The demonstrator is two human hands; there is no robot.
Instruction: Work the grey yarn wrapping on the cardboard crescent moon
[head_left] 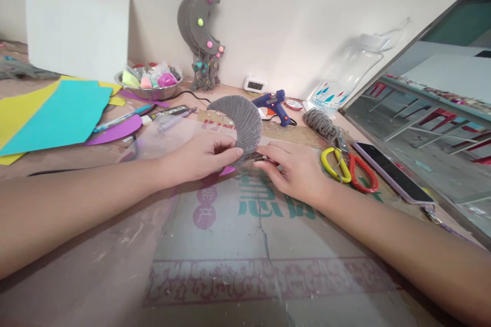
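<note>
My left hand (199, 156) pinches the lower end of a grey yarn-wrapped crescent (241, 120) and holds it upright over the table. My right hand (297, 168) is closed on the same lower tip from the right, its fingers pressed against the yarn there. Both hands meet at the crescent's bottom end, above a flattened cardboard sheet (230, 245) with green and red print. A loose bundle of grey yarn (321, 123) lies to the right, behind my right hand.
Yellow and red scissors (349, 168) and a phone (393, 172) lie at the right. A blue glue gun (276, 106), a metal bowl (148, 87), coloured paper sheets (57, 112), a pen (123, 118) and a finished moon decoration (201, 36) stand behind. A window ledge (422, 184) bounds the right.
</note>
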